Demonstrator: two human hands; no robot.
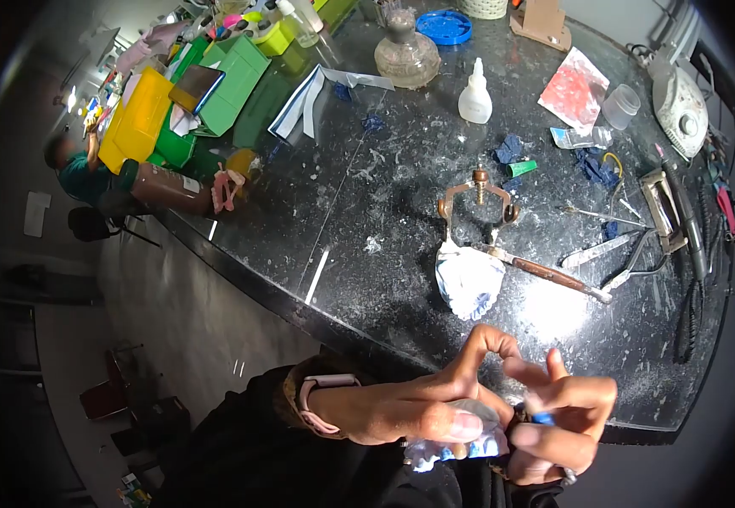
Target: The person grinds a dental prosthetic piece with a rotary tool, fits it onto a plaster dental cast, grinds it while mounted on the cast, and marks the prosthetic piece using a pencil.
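Observation:
Close to my body, below the bench edge, my left hand grips a dental cast, thumb laid across its top. White teeth with blue patches line the cast's lower side. My right hand is closed at the cast's right end, fingers bent around something small with a blue part; the fingers hide most of it and blur a little. On the bench ahead lies a metal articulator, with a white plaster cast at its near end. A wooden-handled tool rests beside that cast.
Pliers, a white dropper bottle and blue wax scraps lie on the bench. Behind are a glass burner and a blue lid. Green and yellow bins stand left. Another person is far left.

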